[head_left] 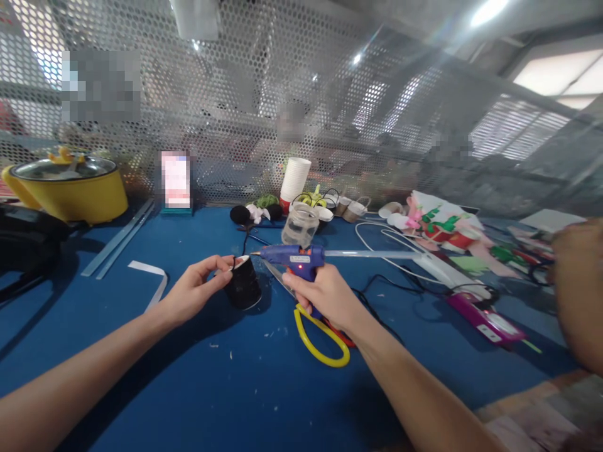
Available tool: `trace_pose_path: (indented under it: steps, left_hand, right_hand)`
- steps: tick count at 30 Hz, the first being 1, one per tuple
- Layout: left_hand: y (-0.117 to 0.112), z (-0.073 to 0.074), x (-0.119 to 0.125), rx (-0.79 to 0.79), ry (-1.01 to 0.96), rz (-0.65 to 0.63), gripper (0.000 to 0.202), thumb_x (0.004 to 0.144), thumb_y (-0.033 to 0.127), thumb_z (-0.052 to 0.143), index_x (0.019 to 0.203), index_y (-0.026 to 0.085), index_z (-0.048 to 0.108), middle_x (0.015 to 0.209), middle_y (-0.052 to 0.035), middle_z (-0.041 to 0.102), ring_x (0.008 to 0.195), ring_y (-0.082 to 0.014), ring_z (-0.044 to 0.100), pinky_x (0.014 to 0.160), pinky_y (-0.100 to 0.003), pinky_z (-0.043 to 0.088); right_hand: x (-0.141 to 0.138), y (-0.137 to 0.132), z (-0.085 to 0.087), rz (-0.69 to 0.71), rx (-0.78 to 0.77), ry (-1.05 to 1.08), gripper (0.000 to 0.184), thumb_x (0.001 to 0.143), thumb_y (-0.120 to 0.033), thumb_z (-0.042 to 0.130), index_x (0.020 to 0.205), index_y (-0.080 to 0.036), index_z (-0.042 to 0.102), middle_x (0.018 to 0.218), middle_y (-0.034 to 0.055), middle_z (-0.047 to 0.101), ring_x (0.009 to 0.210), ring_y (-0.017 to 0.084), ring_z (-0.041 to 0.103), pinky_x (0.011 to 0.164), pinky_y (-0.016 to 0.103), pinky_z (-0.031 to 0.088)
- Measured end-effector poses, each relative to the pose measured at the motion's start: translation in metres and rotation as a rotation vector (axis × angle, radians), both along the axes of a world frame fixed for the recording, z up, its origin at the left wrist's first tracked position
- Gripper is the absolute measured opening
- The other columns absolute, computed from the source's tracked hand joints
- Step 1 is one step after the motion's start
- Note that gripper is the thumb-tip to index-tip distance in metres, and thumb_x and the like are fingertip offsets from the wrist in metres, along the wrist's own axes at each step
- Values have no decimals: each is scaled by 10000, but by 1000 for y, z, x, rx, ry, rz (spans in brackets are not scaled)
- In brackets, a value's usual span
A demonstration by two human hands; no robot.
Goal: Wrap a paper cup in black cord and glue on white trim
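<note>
My left hand pinches the rim of a small paper cup wrapped in black yarn, which tilts just above the blue table. A black strand runs up from the cup's rim toward a dark yarn ball. In my right hand is a blue glue gun with a red light on its side and a long clear glue stick out of its back. Its nozzle points left, close to the cup's rim; whether it touches cannot be seen. Under my right hand lie yellow-handled scissors, partly hidden.
Behind the glue gun stand a glass jar and stacked paper cups. A yellow pot, a phone and glue sticks are at left. Cables and a purple power strip lie right, near another person's arm.
</note>
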State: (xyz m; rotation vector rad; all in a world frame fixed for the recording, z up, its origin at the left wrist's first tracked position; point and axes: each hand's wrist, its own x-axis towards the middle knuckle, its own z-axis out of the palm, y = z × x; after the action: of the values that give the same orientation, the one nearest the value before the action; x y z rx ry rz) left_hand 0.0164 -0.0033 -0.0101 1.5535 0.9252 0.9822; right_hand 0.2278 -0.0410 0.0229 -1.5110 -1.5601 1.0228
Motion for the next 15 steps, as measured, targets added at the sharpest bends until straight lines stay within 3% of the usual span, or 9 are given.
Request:
trace_pose_path:
  steps: [3,9,12,15]
  left_hand:
    - [0,0,0,9,8,3,282,708,444,587,657,181,498,1055,-106,624,1136,-254,465,982,-410,278]
    - [-1,0,0,59,54,6,307,721,474,557,678,175,497,1136,-147,585,1180,-270,431,1009,-433,246]
    - [-1,0,0,62,62,-3,320,721,488,549,680,176,487,1169,-156,564,1180,-275,432,1014,-443,237]
    - [-1,0,-1,68,70,-5,333,711,500,551,670,178,477,1175,-162,556,1188,-280,424,1021,-450,220]
  right_hand:
    - [11,10,2,-9,37,187,214,701,-232,573,529,-154,473,365,-71,439,331,47,386,374,173,328]
    - [36,58,22,-316,165,237,164,713,-236,634,627,-129,545,453,-50,506,369,36,434,365,141,345]
    - [44,89,32,-292,88,204,242,798,-247,562,592,-132,508,416,-34,489,333,48,430,339,156,373]
    - [49,113,35,-262,6,170,216,797,-284,576,649,-144,504,403,-23,501,333,80,467,332,187,419]
